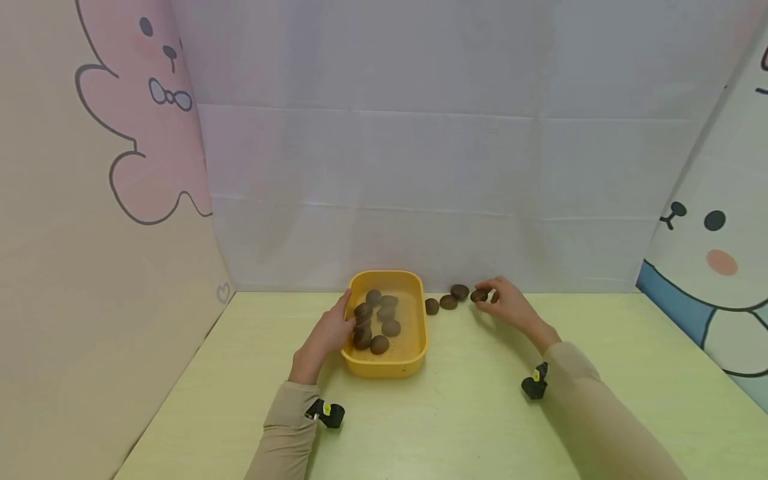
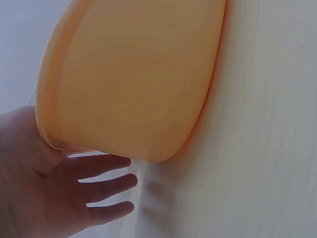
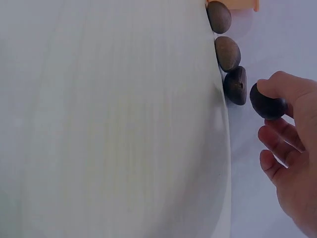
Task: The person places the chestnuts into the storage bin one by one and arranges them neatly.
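A yellow plastic bin (image 1: pixel 417 347) stands on the table with several brown rounded chestnut-like pieces (image 1: pixel 391 327) inside. My left hand (image 1: pixel 329 333) grips its left rim, with the thumb over the edge; in the left wrist view the other fingers (image 2: pixel 106 188) lie along the outside of the bin (image 2: pixel 133 79). My right hand (image 1: pixel 510 307) pinches one dark brown chestnut-like piece (image 3: pixel 268 104) between thumb and fingers. To its left, several loose pieces (image 3: pixel 228 53) lie in a row towards the bin. Another piece (image 1: pixel 495 297) is partly hidden by the right hand.
A white cloth wall (image 1: pixel 384 167) rises directly behind the row at the back edge of the pale yellow-green table (image 1: pixel 456 413). Printed side panels (image 1: pixel 162 280) flank the table at left and right. Black wrist cameras (image 1: pixel 327 413) sit on both sleeves.
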Demonstrator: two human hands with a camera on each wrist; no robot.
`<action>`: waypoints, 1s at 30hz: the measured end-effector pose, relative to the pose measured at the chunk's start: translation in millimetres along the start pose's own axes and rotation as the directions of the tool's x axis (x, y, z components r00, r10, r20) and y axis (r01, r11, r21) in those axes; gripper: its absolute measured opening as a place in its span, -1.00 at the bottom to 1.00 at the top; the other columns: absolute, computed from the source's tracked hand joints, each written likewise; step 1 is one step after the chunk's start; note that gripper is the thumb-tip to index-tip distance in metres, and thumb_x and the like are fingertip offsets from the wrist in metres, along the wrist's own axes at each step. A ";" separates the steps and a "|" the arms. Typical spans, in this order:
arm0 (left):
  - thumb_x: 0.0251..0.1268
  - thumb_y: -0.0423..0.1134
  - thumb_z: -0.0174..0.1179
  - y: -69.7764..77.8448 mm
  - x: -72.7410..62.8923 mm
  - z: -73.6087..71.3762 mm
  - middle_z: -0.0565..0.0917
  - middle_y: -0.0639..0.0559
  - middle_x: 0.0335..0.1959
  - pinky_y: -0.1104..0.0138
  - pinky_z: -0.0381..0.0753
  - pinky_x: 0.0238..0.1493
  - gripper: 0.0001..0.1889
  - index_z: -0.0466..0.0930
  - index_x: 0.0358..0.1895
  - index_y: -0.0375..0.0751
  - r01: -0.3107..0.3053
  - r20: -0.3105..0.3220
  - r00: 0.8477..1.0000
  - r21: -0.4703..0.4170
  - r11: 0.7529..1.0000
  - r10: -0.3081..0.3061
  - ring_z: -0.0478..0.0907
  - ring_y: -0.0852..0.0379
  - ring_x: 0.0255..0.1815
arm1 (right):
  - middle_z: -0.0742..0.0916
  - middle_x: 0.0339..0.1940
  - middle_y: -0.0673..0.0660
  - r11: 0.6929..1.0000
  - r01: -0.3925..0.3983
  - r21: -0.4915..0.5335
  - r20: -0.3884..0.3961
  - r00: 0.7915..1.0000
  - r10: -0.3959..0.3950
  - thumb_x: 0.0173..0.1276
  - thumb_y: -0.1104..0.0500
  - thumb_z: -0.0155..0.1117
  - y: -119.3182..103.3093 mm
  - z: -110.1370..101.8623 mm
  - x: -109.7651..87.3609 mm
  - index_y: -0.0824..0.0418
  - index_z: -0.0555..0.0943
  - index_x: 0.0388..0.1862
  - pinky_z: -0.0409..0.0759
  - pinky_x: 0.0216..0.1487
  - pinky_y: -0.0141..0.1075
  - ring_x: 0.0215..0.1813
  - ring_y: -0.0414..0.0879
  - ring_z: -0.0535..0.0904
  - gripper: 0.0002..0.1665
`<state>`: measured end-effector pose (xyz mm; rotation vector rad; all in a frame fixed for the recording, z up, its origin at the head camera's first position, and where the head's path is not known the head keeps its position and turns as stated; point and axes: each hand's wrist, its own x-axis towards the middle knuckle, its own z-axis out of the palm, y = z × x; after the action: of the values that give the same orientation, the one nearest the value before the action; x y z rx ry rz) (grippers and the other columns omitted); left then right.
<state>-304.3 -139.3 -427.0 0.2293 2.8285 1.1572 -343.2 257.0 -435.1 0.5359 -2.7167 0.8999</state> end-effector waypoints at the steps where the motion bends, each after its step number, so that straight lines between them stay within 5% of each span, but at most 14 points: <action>1: 0.46 -0.30 -0.03 0.2 -0.2 -0.1 0.47 -0.13 -0.43 0.34 0.41 -0.52 -0.27 -0.11 0.63 -0.10 0.000 -0.001 1.000 -0.002 1.000 0.000 0.30 0.15 -0.66 | 0.61 -0.08 0.29 1.000 0.006 0.003 -0.003 1.000 -0.006 0.27 0.18 0.38 -2.7 -0.1 0.6 0.40 0.60 0.14 0.46 -0.25 -0.28 -0.24 -0.02 0.51 -0.51; 11: 0.45 -0.30 -0.05 -2.3 0.1 1.1 0.58 -0.31 -0.02 0.33 0.40 -0.51 -0.28 -0.08 0.62 -0.15 -0.021 -0.016 1.000 0.002 1.000 0.021 0.29 0.13 -0.65 | 0.54 -0.04 0.26 0.995 0.032 0.090 -0.039 0.999 -0.029 0.23 0.27 0.35 -26.8 0.0 7.6 0.41 0.58 0.16 0.60 -0.05 -0.17 -0.06 0.13 0.62 -0.50; 21: 0.46 -0.31 -0.06 -2.7 0.1 1.9 0.55 -0.21 -0.29 0.33 0.39 -0.53 -0.28 -0.09 0.62 -0.12 -0.019 -0.013 1.000 0.000 1.000 0.019 0.28 0.14 -0.67 | 0.51 -0.02 0.27 0.988 0.122 0.097 -0.075 0.991 -0.115 0.23 0.31 0.33 -47.0 6.2 14.0 0.39 0.58 0.18 0.54 -0.16 -0.34 -0.09 0.13 0.56 -0.50; 30: 0.46 -0.32 -0.06 -0.1 -2.0 0.9 0.58 -0.32 0.00 0.32 0.40 -0.49 -0.28 -0.09 0.62 -0.13 -0.020 -0.016 1.000 -0.003 1.000 0.020 0.29 0.13 -0.65 | 0.58 0.00 0.25 0.976 0.168 0.136 -0.084 0.984 -0.158 0.24 0.31 0.35 -66.7 12.2 23.8 0.41 0.53 0.15 0.63 -0.10 -0.20 -0.09 0.04 0.60 -0.51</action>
<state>-302.2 -139.1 -427.7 0.2498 2.8445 1.1718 -338.7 193.4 -401.7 0.7280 -2.5138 1.0522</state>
